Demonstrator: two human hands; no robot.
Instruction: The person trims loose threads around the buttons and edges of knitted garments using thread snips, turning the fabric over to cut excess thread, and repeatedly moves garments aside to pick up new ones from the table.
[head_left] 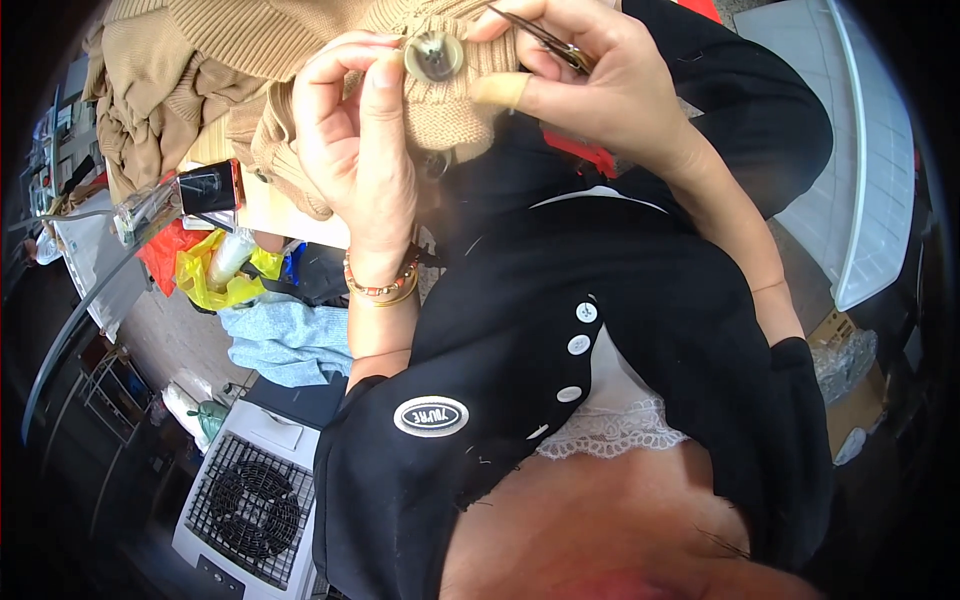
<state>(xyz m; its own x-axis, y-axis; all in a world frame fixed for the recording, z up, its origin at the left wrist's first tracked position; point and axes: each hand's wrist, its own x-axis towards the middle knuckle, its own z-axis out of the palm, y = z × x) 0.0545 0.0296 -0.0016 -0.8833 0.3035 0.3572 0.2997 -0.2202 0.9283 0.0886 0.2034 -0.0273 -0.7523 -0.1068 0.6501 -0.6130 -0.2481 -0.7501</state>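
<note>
A tan knitted garment (450,122) with a ribbed band is held up between my hands. On the band sits a round, greenish-brown button (435,57) with a dark centre. My left hand (365,140) pinches the knit at the button's left edge, thumb and forefinger together. My right hand (610,95) is on the other side, with a dark pair of thread snips (550,42) lodged in its fingers, blades pointing up and left. A tan wrap covers the right thumb's tip, which rests close to the band. A second, blurred button (435,163) shows lower on the garment.
More tan knitwear (150,100) is heaped on the table at left. A phone (210,188) lies near the table edge. Below are a yellow bag (205,275), light-blue knitwear (285,335) and a fan unit (250,500). A white plastic bin (880,180) stands at right.
</note>
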